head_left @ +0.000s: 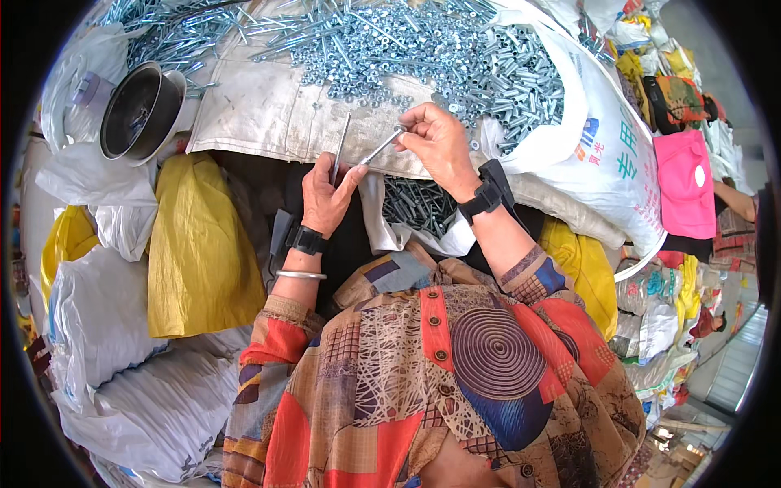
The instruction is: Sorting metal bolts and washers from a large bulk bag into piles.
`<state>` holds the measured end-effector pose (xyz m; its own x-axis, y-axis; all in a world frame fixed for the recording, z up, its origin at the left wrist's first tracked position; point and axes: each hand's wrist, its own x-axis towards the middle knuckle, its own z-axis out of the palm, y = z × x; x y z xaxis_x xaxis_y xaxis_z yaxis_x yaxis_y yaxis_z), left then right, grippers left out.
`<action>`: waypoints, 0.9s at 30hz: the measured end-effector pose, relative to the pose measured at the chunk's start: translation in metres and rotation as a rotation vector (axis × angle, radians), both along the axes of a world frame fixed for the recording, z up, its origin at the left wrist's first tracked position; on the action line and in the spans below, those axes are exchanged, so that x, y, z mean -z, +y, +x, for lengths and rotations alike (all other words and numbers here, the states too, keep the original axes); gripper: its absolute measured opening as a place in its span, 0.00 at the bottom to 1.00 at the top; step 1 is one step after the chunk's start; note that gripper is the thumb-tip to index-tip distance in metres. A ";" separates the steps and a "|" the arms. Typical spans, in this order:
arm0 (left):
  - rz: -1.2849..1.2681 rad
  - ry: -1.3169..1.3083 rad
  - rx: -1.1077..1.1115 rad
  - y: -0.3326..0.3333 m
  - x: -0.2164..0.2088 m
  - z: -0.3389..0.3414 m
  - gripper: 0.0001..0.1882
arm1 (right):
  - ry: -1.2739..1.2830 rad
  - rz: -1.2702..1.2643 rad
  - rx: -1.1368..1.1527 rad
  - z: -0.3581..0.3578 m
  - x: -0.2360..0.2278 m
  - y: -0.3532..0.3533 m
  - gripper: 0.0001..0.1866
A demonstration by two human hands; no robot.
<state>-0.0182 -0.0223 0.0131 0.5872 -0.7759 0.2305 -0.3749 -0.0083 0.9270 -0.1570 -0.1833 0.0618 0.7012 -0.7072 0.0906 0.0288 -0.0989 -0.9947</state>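
Note:
My left hand [327, 195] is closed round a thin metal rod [341, 146] that points away from me. Its thumb and finger also grip the near end of a second one, a bolt-like rod [380, 148] lying slantwise between my hands. At that rod's far end my right hand [439, 150] pinches with thumb and forefinger; a small nut or head seems to sit there, too small to be sure. Beyond both hands spreads a heap of small nuts [358, 61]. Metal sleeves [525, 89] are piled to its right. Below the cloth edge, a white bag holds darker bolts [415, 203].
Long bolts [175, 37] lie at the far left. A black bowl [130, 122] with a few small pieces stands there. Pale cloth [252, 106] covers the work surface. A large white sack [606, 154] and a pink item [683, 183] are at right, yellow sacking [195, 252] at left.

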 end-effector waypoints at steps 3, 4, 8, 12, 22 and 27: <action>-0.012 0.002 -0.023 0.000 0.000 -0.002 0.18 | 0.034 -0.061 0.047 0.001 -0.002 0.007 0.10; -0.010 -0.009 -0.033 0.000 0.000 -0.002 0.18 | 0.011 -0.079 0.068 0.003 0.000 0.011 0.09; -0.008 -0.034 -0.067 -0.001 0.002 -0.002 0.22 | 0.111 -0.718 0.111 -0.001 -0.007 0.016 0.09; 0.012 -0.011 -0.067 -0.001 0.005 0.000 0.21 | 0.120 -0.938 0.031 -0.003 -0.014 0.012 0.08; -0.007 0.108 -0.052 -0.002 0.000 0.002 0.17 | 0.501 -1.231 0.179 0.019 0.016 -0.101 0.08; 0.008 0.079 -0.076 -0.005 -0.005 0.002 0.21 | 0.583 -1.300 0.165 0.030 0.021 -0.107 0.10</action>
<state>-0.0160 -0.0269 0.0182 0.6607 -0.7300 0.1746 -0.2982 -0.0418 0.9536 -0.1266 -0.2898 0.0409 0.7823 -0.4227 0.4574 -0.4455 -0.8930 -0.0633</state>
